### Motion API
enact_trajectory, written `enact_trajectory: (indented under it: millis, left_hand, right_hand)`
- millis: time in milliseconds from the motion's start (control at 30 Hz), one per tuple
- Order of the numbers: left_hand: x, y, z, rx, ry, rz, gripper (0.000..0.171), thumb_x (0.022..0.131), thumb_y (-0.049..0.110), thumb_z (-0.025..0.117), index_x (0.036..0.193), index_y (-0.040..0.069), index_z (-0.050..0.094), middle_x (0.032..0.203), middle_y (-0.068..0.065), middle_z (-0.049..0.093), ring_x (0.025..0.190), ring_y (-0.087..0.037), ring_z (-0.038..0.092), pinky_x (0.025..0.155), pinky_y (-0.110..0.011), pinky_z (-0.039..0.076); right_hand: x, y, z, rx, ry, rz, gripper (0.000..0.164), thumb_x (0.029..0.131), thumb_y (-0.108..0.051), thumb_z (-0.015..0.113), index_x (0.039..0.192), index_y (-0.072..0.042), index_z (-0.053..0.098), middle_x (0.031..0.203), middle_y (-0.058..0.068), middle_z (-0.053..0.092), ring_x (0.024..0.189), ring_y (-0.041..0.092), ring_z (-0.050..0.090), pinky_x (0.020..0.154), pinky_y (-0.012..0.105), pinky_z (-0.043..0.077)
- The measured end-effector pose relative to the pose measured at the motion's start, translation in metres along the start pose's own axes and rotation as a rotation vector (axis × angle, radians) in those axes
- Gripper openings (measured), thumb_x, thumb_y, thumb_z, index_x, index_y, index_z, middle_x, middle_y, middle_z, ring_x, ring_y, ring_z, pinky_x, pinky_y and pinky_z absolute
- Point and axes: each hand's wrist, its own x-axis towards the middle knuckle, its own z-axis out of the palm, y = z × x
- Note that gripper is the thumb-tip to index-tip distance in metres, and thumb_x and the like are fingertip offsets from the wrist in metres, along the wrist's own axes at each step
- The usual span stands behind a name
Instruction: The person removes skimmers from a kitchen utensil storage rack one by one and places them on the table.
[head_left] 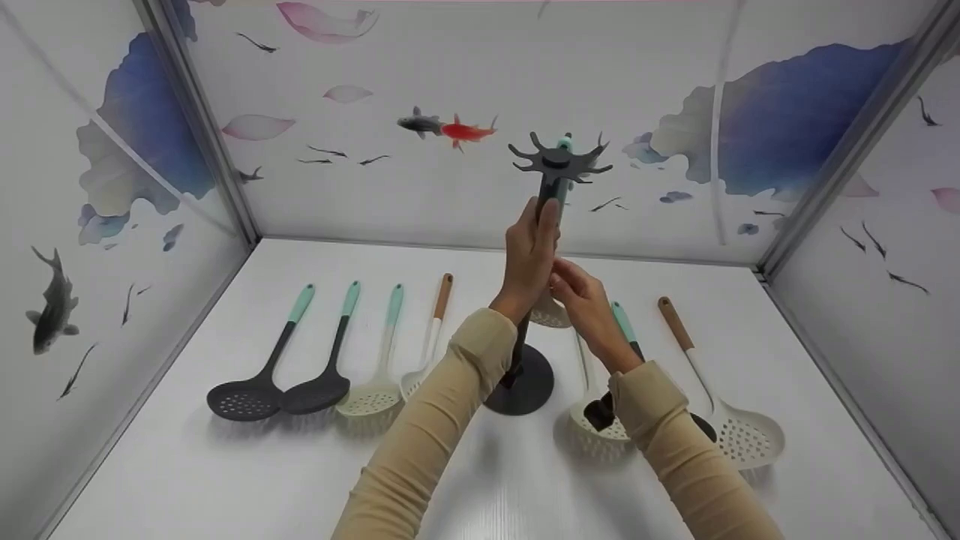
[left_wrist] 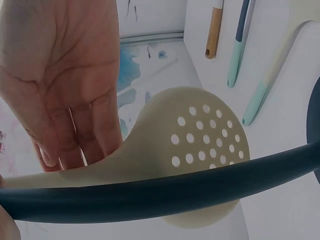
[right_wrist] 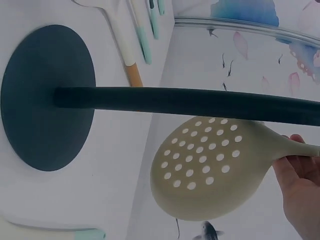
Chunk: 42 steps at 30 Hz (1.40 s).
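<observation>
A dark utensil stand with a round base and a ring of curved hooks rises in the middle of the table. High on its pole, just under the hooks, my left hand grips it. A cream slotted skimmer hangs bowl down beside the pole, its mint handle end up among the hooks. My right hand holds the skimmer's neck from the right, fingers passing behind it. In the left wrist view the pole crosses in front of the skimmer bowl.
Left of the stand lie a black skimmer, a black ladle, a cream skimmer and a wooden-handled utensil. To the right are another cream skimmer and a wooden-handled slotted turner. Printed wall panels enclose the table.
</observation>
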Motion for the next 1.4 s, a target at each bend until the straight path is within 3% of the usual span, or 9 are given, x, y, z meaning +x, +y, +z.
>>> enact_trajectory:
  millis: [200, 533, 1033, 1200, 1400]
  left_hand:
    - [0.000, -0.005, 0.001, 0.012, 0.003, 0.003, 0.066, 0.087, 0.068, 0.030, 0.084, 0.004, 0.044, 0.060, 0.005, 0.037, 0.049, -0.007, 0.035, 0.047, -0.021, 0.030]
    - [0.001, -0.004, 0.002, 0.061, 0.023, -0.007, 0.071, 0.086, 0.072, 0.027, 0.085, 0.004, 0.046, 0.062, 0.006, 0.038, 0.054, -0.005, 0.038, 0.050, -0.020, 0.032]
    - [0.000, -0.004, 0.001, 0.003, 0.015, 0.032, 0.063, 0.089, 0.066, 0.032, 0.082, 0.004, 0.043, 0.064, 0.005, 0.037, 0.056, -0.007, 0.037, 0.052, -0.021, 0.032]
    - [0.000, -0.006, 0.001, -0.032, -0.001, 0.018, 0.055, 0.093, 0.057, 0.036, 0.084, 0.003, 0.044, 0.064, 0.006, 0.037, 0.054, -0.006, 0.035, 0.050, -0.020, 0.028]
    - [0.001, -0.004, 0.000, -0.075, -0.013, 0.008, 0.035, 0.100, 0.031, 0.039, 0.084, 0.001, 0.044, 0.064, 0.007, 0.037, 0.054, -0.004, 0.033, 0.049, -0.019, 0.027]
  right_hand:
    - [0.002, 0.001, -0.001, -0.043, 0.075, 0.009, 0.031, 0.096, -0.013, 0.051, 0.124, 0.000, 0.056, 0.118, 0.017, 0.061, 0.098, 0.007, 0.061, 0.087, 0.027, 0.050]
    - [0.003, -0.005, -0.004, -0.048, 0.102, 0.024, 0.028, 0.095, -0.008, 0.051, 0.120, 0.002, 0.058, 0.113, 0.017, 0.062, 0.092, 0.002, 0.062, 0.084, 0.026, 0.051]
    - [0.001, -0.008, -0.017, -0.011, 0.092, 0.007, 0.029, 0.095, -0.007, 0.051, 0.121, 0.003, 0.057, 0.105, 0.022, 0.063, 0.092, 0.019, 0.064, 0.081, 0.023, 0.052]
    - [-0.004, 0.000, -0.031, -0.016, 0.113, 0.016, 0.029, 0.095, -0.007, 0.051, 0.120, 0.005, 0.056, 0.102, 0.023, 0.063, 0.090, 0.014, 0.064, 0.080, 0.023, 0.053]
    - [-0.011, 0.007, -0.059, -0.074, 0.159, 0.037, 0.030, 0.095, -0.009, 0.052, 0.121, 0.005, 0.055, 0.102, 0.021, 0.063, 0.091, 0.013, 0.064, 0.081, 0.021, 0.052]
